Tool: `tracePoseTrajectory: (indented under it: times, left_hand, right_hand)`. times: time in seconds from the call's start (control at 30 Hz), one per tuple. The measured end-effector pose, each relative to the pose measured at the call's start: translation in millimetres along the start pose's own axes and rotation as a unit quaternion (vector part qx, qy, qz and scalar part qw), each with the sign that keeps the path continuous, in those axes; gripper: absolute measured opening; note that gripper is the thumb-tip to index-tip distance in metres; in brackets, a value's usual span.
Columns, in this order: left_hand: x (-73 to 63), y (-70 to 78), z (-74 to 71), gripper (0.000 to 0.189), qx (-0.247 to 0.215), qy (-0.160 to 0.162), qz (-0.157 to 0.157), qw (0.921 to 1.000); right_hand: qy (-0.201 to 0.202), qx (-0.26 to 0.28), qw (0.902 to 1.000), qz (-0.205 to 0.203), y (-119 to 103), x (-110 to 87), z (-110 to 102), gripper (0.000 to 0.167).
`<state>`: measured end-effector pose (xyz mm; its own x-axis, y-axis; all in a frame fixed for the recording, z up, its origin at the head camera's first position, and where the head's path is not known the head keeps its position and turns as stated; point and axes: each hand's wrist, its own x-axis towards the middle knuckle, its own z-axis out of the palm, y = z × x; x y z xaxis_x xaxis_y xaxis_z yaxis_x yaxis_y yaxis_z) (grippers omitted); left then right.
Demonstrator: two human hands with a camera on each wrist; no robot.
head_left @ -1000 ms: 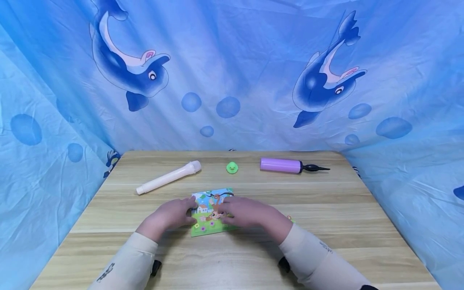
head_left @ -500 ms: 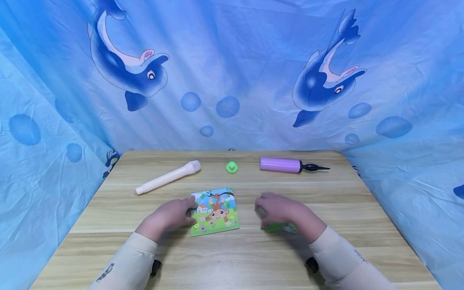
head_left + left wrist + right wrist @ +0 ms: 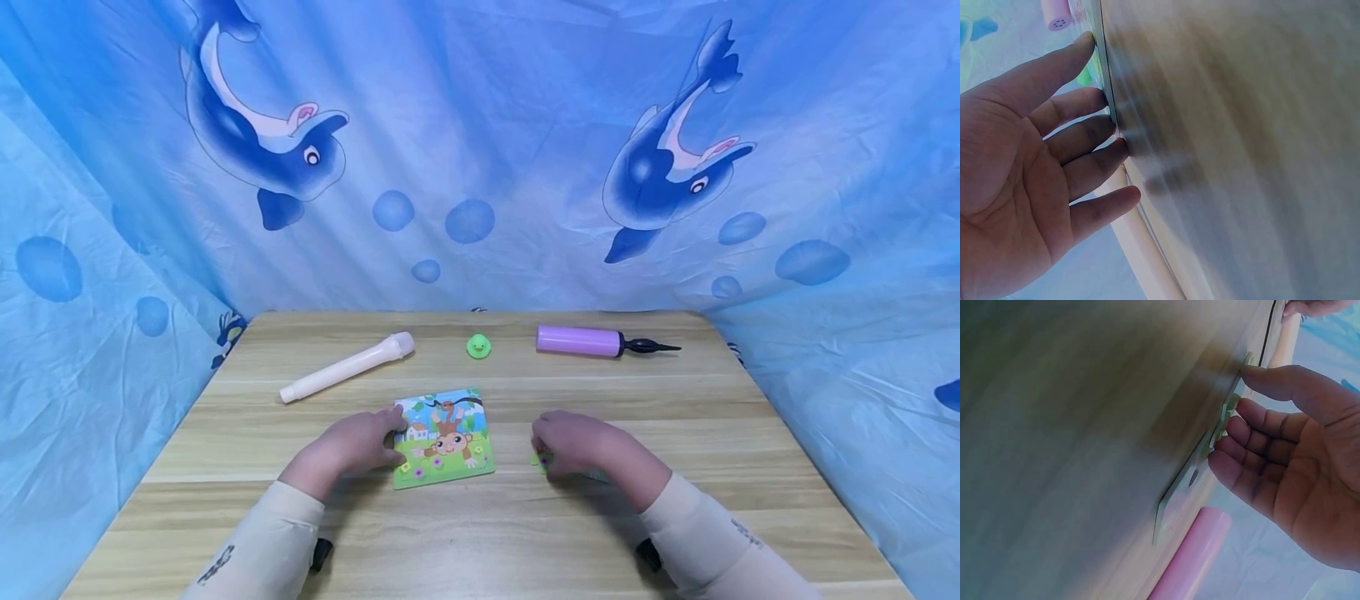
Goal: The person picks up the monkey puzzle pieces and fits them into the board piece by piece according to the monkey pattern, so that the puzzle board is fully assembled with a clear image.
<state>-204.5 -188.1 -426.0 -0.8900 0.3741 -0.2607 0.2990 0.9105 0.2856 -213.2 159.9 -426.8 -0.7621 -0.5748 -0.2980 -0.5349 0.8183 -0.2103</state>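
Observation:
A flat square puzzle board (image 3: 450, 437) printed with an upside-down monkey, a house and flowers lies mid-table. My left hand (image 3: 363, 442) rests at its left edge, with thumb and fingertips touching it. In the left wrist view, the fingers (image 3: 1091, 134) are spread and fairly straight. To the right of the board, my right hand (image 3: 577, 442) pinches a green flowered puzzle piece (image 3: 542, 457) at the table surface, its fingers bent in. More flat pieces (image 3: 1180, 494) lie just beyond the fingers in the right wrist view. My right hand hides most of them from above.
Along the back of the wooden table (image 3: 465, 542) lie a pale microphone-like stick (image 3: 348, 367), a small green duck toy (image 3: 478, 346) and a purple hand pump (image 3: 579, 341) with a black nozzle. A blue dolphin-print curtain (image 3: 480, 150) encloses the back and sides.
My right hand has left the board and moved right to the loose pieces, where its fingertips have drawn together. The left hand has stayed at the board's edge.

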Motion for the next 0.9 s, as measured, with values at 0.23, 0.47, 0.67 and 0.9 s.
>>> tracePoseTrajectory:
  times: [0.23, 0.47, 0.67, 0.9]
  left_hand:
    - [1.5, -1.6, 1.0, 0.056, 0.002, 0.0, -0.003, 1.0]
    - [0.9, -0.8, 1.4, 0.057, -0.002, 0.003, 0.0, 1.0]
    - [1.0, -0.3, 1.8, 0.059, -0.003, 0.004, 0.001, 1.0]
    - [1.6, -1.1, 2.6, 0.059, -0.001, 0.002, -0.006, 1.0]
  right_hand:
    - [0.004, -0.021, 0.9997, -0.008, -11, 10.7, 1, 0.024]
    - [0.006, -0.006, 0.9998, -0.018, -20, 19.2, 2, 0.025]
    - [0.023, 0.007, 0.999, -0.038, -30, 29.7, -1, 0.031]
    - [0.035, -0.027, 0.9939, -0.102, -62, 48.5, -7, 0.032]
